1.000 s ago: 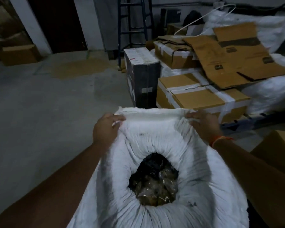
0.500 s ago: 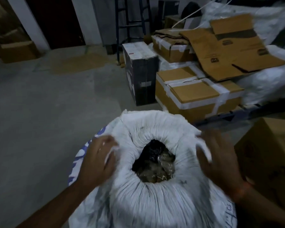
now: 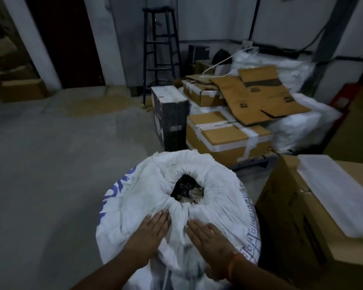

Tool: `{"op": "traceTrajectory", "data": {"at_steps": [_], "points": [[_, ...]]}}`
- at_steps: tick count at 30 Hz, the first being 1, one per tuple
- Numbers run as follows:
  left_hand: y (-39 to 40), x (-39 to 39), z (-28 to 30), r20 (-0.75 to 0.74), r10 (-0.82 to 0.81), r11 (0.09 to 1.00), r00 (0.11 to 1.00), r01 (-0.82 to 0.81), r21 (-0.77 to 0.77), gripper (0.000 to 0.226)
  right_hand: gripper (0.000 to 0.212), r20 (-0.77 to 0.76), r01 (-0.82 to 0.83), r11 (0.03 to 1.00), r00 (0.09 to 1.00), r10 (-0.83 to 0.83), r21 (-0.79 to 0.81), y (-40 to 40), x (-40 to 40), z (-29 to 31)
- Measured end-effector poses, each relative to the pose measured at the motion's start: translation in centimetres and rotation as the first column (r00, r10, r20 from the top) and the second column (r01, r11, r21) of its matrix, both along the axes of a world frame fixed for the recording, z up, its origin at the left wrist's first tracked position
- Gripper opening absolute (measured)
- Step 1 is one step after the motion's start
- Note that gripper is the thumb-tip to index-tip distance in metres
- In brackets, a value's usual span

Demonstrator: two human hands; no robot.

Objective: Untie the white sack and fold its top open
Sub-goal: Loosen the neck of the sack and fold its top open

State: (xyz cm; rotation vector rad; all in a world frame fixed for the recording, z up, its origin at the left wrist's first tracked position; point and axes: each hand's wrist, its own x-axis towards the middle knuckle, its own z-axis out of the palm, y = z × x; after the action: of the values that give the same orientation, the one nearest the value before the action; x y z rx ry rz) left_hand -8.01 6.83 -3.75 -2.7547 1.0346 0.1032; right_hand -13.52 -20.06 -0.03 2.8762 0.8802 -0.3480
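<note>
The white sack (image 3: 220, 191) stands on the floor right in front of me, with blue print on its sides. Its top is rolled outward into a thick wrinkled collar around a small round mouth (image 3: 187, 191), where dark and clear plastic contents show. My left hand (image 3: 149, 233) lies flat on the near left of the collar, fingers straight and pointing away from me. Beside it, my right hand (image 3: 208, 239) presses flat on the near right of the collar, an orange thread round its wrist. A fold of fabric rises between the two hands.
A large cardboard box (image 3: 314, 216) stands close against the sack's right side. Taped cardboard boxes (image 3: 224, 137) and a dark box (image 3: 170, 120) sit just behind the sack, with white bags (image 3: 302, 126) beyond. A dark stool (image 3: 159, 51) stands by the wall. Bare concrete floor (image 3: 50, 164) lies to the left.
Both hands have let go of the sack's far rim and slid round its sides to the near edge, where they now press flat. The collar has been rolled lower.
</note>
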Motion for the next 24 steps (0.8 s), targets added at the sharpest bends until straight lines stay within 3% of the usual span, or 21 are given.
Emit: {"op": "traceTrajectory", "data": {"at_steps": [3,6,8,11,15,17,19,21,24], "points": [[-0.4,0.0,0.2,0.024,-0.053,0.998,0.998,0.053,-0.025,0.077,0.097,-0.026,0.078,0.997,0.997,-0.078,0.006,1.2,-0.7,0.4],[1.4,-0.7,1.5,0.078,-0.072,0.995,0.994,0.077,-0.067,0.068,0.086,0.04,0.049,0.997,0.998,-0.051,0.056,1.2,-1.3,0.2],[3.3,-1.4,2.4,0.108,-0.045,0.989,0.993,0.059,-0.132,0.078,0.079,0.135,0.064,0.992,0.988,-0.078,0.109,0.4,-1.1,0.3],[5.8,-2.4,2.9,0.127,-0.04,0.974,0.991,0.067,-0.216,0.09,0.081,0.203,0.031,0.963,0.975,-0.089,0.269,-1.1,-1.4,0.6],[7.3,-3.9,3.5,0.001,0.023,0.946,1.0,-0.021,-0.323,0.092,0.098,0.095,-0.095,0.975,0.992,0.077,0.2,-0.1,-3.8,0.0],[7.9,-4.6,3.8,-0.079,0.067,0.895,0.995,-0.095,-0.435,0.079,0.109,0.098,-0.081,0.987,0.993,0.068,0.139,1.0,-4.4,-0.9],[8.1,-4.9,3.9,-0.087,0.106,0.849,0.991,-0.136,-0.511,0.064,0.101,0.159,-0.024,0.993,0.987,0.005,0.116,1.9,-4.3,-0.9],[7.8,-5.1,4.2,-0.072,0.116,0.824,0.991,-0.137,-0.55,0.063,0.094,0.161,0.058,0.985,0.983,-0.084,0.161,2.5,-4.0,-0.4],[7.4,-5.7,4.9,-0.015,0.078,0.88,0.997,-0.076,-0.469,0.061,0.084,0.351,0.024,0.966,0.929,-0.117,0.258,2.4,-3.3,-0.5]]}}
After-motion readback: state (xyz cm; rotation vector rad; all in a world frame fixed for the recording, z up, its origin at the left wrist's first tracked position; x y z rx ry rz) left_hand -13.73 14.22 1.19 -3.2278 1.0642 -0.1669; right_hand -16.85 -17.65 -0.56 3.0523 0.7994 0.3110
